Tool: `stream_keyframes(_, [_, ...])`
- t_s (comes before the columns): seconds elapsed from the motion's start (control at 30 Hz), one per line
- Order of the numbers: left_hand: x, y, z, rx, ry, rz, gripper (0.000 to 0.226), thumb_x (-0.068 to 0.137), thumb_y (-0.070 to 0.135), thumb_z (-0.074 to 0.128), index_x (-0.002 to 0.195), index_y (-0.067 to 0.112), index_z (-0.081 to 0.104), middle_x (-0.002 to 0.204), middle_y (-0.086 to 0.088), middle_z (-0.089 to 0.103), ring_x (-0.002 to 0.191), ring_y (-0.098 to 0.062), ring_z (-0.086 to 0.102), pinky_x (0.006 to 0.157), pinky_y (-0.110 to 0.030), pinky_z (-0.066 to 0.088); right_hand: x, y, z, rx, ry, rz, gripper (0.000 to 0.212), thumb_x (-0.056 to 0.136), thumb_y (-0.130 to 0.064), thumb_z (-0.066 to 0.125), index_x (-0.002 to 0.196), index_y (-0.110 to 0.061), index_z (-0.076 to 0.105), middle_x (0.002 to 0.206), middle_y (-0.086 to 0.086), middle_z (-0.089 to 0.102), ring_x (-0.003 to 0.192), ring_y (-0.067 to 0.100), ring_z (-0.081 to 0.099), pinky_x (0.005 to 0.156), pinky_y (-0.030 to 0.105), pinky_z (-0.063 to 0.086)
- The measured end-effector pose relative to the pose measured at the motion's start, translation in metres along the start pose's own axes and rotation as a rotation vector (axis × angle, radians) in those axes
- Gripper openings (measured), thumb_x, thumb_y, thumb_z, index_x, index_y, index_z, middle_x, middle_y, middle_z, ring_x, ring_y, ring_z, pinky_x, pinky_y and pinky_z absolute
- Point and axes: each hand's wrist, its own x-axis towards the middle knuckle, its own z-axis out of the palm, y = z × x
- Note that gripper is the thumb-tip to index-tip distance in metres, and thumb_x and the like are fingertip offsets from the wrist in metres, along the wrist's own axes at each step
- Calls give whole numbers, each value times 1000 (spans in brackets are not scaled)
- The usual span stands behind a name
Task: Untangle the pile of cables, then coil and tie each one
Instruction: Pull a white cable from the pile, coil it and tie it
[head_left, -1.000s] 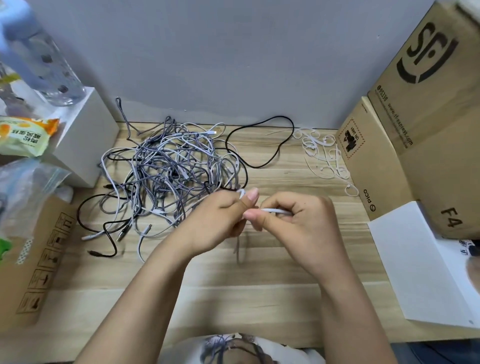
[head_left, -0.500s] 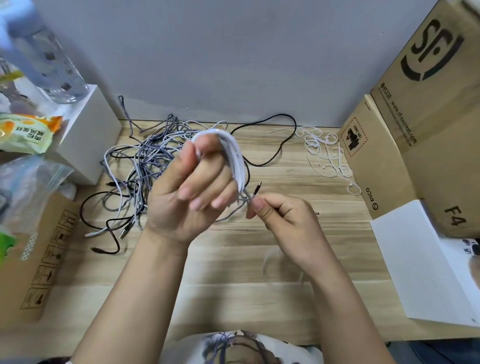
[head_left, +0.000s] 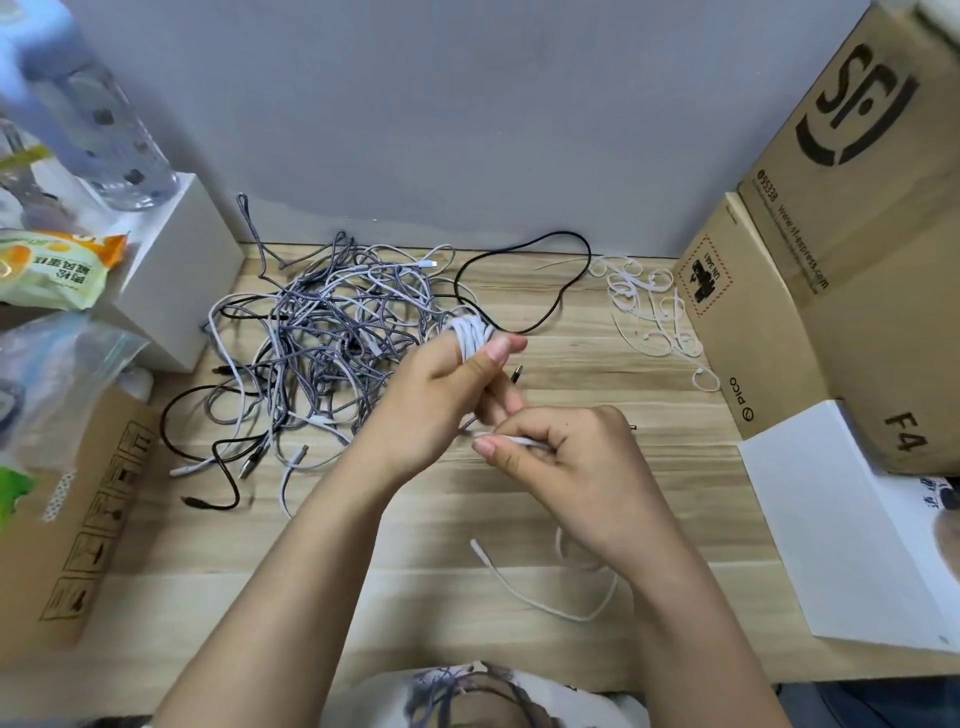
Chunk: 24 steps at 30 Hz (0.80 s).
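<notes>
Near the middle of the frame the left hand (head_left: 441, 384) grips a white cable (head_left: 470, 335) wound in several turns around its fingers, the thumb pressing across the coil. A dark plug end (head_left: 517, 373) sticks out just right of that hand. Just below and to the right, the right hand (head_left: 566, 457) has its fingers curled, pinching a stretch of the same white cable between thumb and forefinger. A loose white strand (head_left: 524, 592) lies on the wooden worktop (head_left: 415, 545) below the right wrist. The pile of cables (head_left: 322, 332), grey braided, white and black, sits tangled in the left centre, touching the back of the left hand in the frame. White ties (head_left: 644, 306) lie scattered at upper right, beside cardboard boxes (head_left: 831, 249). A white box (head_left: 176, 275) stands at upper left.
</notes>
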Motion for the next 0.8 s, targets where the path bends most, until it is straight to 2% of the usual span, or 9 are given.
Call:
stream_keyframes(0.07, [-4,-6,-6,172,-69,-44,21,94,31,50,89,16,64,48,3,55,46,-13,49,50,-20,40,1,-2,-6,49,31,-22,19,79,-44,62,76,-27,72,62,-4,67,62,14,61,64,36,49])
stream_keyframes(0.17, [-14,-12,-10,160,-296,-154,37,89,39,43,71,18,68,40,6,38,41,-11,35,49,-27,34,3,-2,-15,71,135,-34,11,76,-43,67,74,-32,70,56,-1,64,53,15,52,54,31,43])
stream_keyframes(0.27, [-20,-12,-17,-134,-478,-231,48,89,51,45,82,12,72,41,8,29,38,-7,26,45,-22,34,4,-1,-12,115,188,-56,5,76,-46,63,76,-43,67,54,4,60,51,20,48,51,32,39])
stream_keyframes(0.33, [-21,-11,-20,-381,-626,-240,58,89,57,45,85,4,68,42,9,27,35,-5,20,43,-15,33,5,1,-9,152,201,-67,13,78,-45,60,80,-35,68,61,3,62,56,19,52,55,31,41])
stream_keyframes(0.47, [-17,-6,-17,-797,-880,-138,55,97,47,36,92,-1,61,42,7,21,35,-7,14,45,-17,34,9,3,-7,228,171,-67,27,84,-47,51,64,-30,58,62,7,56,59,21,49,59,34,40])
stream_keyframes(0.53, [-16,0,-13,-947,-890,-58,46,100,38,36,99,-3,57,45,5,20,37,-8,17,49,-23,35,10,3,-5,258,129,-62,26,88,-42,52,67,-27,58,56,-4,52,54,3,42,56,27,36])
stream_keyframes(0.63, [-14,11,-8,-1131,-769,-6,34,100,26,40,105,-5,52,52,3,31,43,-12,28,56,-28,35,10,3,-1,270,51,-24,27,91,-34,46,66,-34,57,50,-21,49,53,-1,45,56,13,30])
stream_keyframes(0.7, [-11,17,-7,-1191,-651,9,32,100,22,40,108,-7,50,57,0,35,49,-14,32,58,-28,34,8,4,0,207,10,10,30,90,-38,43,63,-32,56,48,-18,46,51,2,42,54,18,30])
stream_keyframes(0.8, [-5,20,-10,-1230,-494,-7,35,100,21,38,116,-9,49,59,-2,37,51,-14,35,61,-29,39,7,5,3,46,-47,45,23,88,-44,43,80,-28,58,50,-15,46,53,5,41,55,32,35])
